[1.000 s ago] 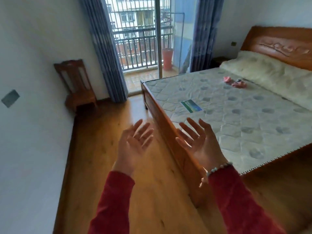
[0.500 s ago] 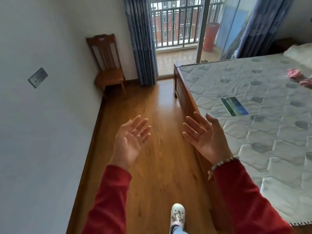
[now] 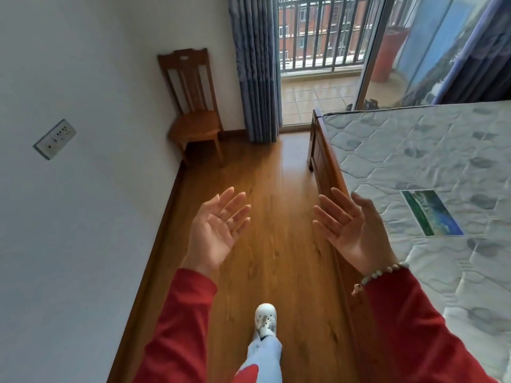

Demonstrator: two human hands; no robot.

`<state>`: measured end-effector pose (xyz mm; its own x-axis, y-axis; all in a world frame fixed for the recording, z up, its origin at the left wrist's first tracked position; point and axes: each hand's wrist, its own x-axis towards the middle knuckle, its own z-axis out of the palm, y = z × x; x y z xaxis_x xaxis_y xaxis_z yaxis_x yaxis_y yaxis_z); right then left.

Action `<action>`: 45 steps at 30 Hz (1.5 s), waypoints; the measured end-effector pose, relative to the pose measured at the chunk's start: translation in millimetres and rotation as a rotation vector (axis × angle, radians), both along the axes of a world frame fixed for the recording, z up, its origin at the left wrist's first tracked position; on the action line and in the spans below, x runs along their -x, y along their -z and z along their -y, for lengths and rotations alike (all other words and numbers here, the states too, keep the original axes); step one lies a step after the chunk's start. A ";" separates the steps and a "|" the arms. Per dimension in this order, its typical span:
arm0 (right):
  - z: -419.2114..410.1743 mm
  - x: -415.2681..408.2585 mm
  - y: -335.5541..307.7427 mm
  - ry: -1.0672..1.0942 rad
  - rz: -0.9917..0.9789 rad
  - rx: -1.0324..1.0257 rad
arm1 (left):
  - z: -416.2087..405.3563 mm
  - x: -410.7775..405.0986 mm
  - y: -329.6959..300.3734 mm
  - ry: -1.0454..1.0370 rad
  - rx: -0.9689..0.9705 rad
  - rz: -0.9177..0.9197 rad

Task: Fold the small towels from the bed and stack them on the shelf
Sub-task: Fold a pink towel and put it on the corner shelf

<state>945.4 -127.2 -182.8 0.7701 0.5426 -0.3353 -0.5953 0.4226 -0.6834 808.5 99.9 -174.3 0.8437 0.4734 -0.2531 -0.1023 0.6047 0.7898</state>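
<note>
While one white shoe (image 3: 265, 319) steps along the wood floor beside the bed (image 3: 414, 167), two hands are raised palms-up, fingers spread, holding nothing — the left hand (image 3: 218, 230) away from the bed, the right hand (image 3: 351, 228) over its wooden edge, likely readied for reaching. No towels or shelf show. One chair (image 3: 193, 106) stands beyond the bed's foot.
</note>
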 end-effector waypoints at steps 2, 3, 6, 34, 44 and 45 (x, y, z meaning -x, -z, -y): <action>-20.6 -32.2 4.5 -0.003 0.005 0.015 | -20.4 -31.1 3.8 0.004 0.018 0.009; -33.6 -50.8 5.7 -0.005 0.010 0.020 | -32.5 -48.9 5.3 0.007 0.024 0.014; -77.0 -106.4 2.7 -0.008 0.005 0.025 | -73.1 -102.2 3.7 0.006 0.038 0.022; -349.0 -636.8 -2.1 0.035 -0.089 0.001 | -328.6 -640.4 -3.3 -0.012 0.148 -0.015; -431.0 -795.4 11.6 0.042 -0.127 0.030 | -417.5 -800.2 13.1 -0.034 0.191 -0.044; -443.7 -813.1 12.0 0.042 -0.123 0.034 | -431.5 -818.6 12.6 -0.027 0.190 -0.038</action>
